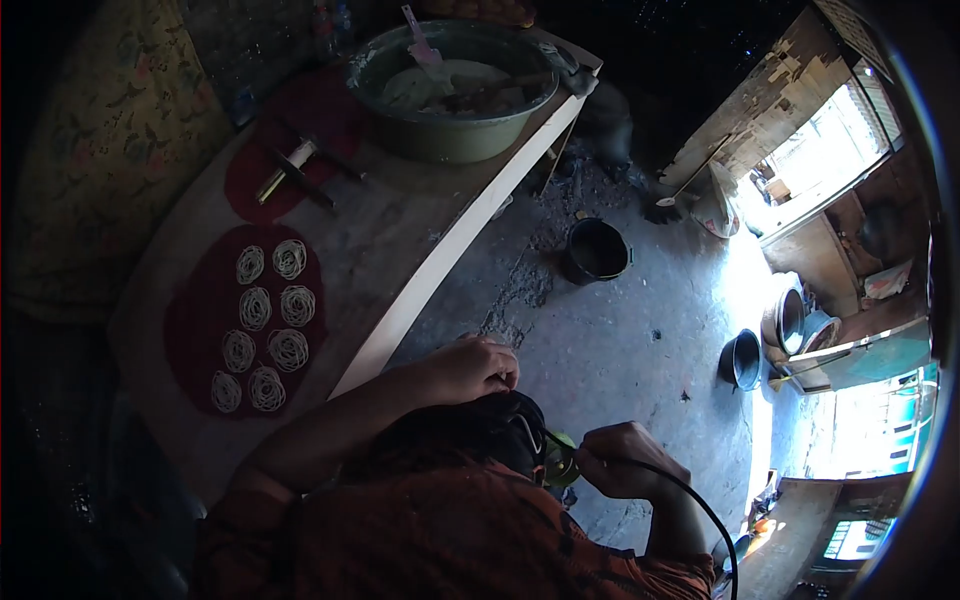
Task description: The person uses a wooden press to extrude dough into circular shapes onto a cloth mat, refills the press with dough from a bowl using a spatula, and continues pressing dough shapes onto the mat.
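Observation:
My left hand (480, 364) is closed, its fingers curled at the edge of a black bag (490, 425) in front of my body. What it grips, if anything, is hidden. On the right, my right hand (628, 460) is closed on a black cable (705, 500), which runs from the bag and curves down to the bottom edge. A small green object (560, 460) shows between the bag and my right hand.
At left stands a table (400, 235) with thin coiled strands (290, 350) on a red sheet (190, 330), a press-like tool (290, 170) and a large basin (450, 135). Black buckets (597, 250) are on the floor (640, 350). Shelves are at right.

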Demonstrator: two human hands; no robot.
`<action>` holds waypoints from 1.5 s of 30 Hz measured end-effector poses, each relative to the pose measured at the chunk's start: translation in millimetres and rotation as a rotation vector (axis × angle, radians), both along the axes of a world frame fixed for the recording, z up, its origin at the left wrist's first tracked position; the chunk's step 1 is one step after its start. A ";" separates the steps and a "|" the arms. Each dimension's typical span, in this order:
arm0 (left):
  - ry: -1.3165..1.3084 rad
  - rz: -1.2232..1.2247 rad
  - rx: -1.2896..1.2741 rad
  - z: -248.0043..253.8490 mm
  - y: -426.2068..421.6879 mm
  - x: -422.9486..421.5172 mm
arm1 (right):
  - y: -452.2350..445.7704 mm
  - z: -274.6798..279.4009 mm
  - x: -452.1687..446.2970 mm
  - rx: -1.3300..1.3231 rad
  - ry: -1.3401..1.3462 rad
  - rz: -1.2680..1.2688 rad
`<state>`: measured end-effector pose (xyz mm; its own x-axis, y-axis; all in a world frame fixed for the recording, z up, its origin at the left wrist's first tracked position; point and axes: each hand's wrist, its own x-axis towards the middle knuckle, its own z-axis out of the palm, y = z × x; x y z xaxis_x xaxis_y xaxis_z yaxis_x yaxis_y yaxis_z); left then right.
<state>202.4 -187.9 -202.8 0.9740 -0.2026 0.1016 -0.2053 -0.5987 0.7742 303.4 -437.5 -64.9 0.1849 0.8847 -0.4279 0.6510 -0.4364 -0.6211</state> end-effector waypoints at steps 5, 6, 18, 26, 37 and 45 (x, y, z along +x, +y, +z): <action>0.258 -0.074 -0.181 -0.9 5.6 -6.7 | -9.5 -1.4 6.6 0.021 0.113 0.024; 0.258 -0.077 -0.181 8.0 5.3 -8.4 | -10.5 3.2 10.3 -0.066 0.108 0.031; 0.222 -0.021 -0.111 -7.5 17.0 -12.1 | -39.3 -38.7 74.4 -0.457 0.494 -0.448; 0.451 -0.191 -0.285 -4.3 38.2 -2.2 | 16.3 -47.8 56.5 -0.064 0.041 -0.216; 0.554 -0.221 -0.295 -0.8 50.0 4.8 | 83.3 -50.4 17.1 -0.176 0.265 0.266; 0.394 -0.286 -0.111 4.2 34.3 18.0 | 83.6 -51.7 20.6 -0.006 0.254 0.181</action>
<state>220.3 -153.5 -198.6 0.8497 -0.4759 -0.2271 -0.0281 -0.4709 0.8817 324.0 -353.9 -116.6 -0.0890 0.8908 -0.4455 0.5426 -0.3317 -0.7717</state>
